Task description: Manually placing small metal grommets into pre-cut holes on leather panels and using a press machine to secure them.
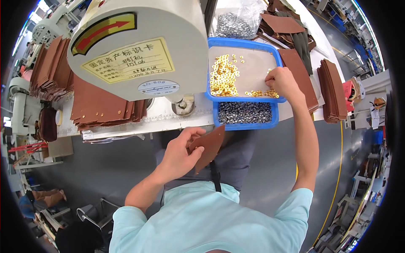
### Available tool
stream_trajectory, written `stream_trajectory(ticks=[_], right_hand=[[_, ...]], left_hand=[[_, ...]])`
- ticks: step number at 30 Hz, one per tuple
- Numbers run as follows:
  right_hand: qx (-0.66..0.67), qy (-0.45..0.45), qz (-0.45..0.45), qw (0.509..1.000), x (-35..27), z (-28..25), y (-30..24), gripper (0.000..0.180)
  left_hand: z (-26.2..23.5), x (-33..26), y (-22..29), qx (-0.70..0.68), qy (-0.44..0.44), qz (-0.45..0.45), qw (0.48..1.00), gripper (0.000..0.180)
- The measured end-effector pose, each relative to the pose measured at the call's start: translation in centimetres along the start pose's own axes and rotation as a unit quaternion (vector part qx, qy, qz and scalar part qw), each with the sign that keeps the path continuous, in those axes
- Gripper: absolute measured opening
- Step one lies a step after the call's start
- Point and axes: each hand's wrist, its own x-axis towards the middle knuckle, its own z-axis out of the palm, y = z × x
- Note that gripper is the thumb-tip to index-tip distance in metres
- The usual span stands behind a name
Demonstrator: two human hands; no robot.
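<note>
Brown leather piece (207, 145) was gripped in the left hand (179, 156) while the right hand (283, 82) pinched gold eyelets (225, 76) in a blue tray (244, 43).

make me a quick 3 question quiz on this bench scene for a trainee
1. True or false: the left hand holds a brown leather piece.
2. Where are the right hand's fingertips?
A. in the gold eyelets in the blue tray
B. in the dark rivets in the lower tray
C. on the leather stack left of the machine
3. Fill in: the tray of dark rivets sits ____ the person than the tray of gold eyelets.

Key
1. True
2. A
3. nearer to
</note>
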Motion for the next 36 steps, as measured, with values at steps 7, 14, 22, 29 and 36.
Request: stream_trajectory(ticks=[7,14,22,29,36], right_hand=[[-0.094,0.053,-0.020,0.994,0.0,1.0,-0.9,0.014],[0.352,0.125,-0.235,0.897,-11.0,4.4,-13.0,0.016],[0.410,0.089,-0.190,0.887,-14.5,7.4,-15.2,0.012],[0.470,0.041,-0.126,0.873,-15.4,7.3,-15.5,0.013],[0.373,0.024,-0.140,0.917,-13.0,6.7,-13.0,0.013]], left_hand=[[-0.8,0.9,-0.4,0.030,-0.109,0.057,0.992,0.043],[0.0,0.3,-1.4,-0.172,-0.031,-0.029,0.984,0.045],[-0.4,0.2,-1.0,-0.198,-0.119,-0.077,0.970,0.040],[0.6,-0.4,-0.7,-0.123,-0.096,-0.029,0.987,0.033],[0.4,-0.4,-0.3,0.210,-0.030,0.162,0.964,0.025]])
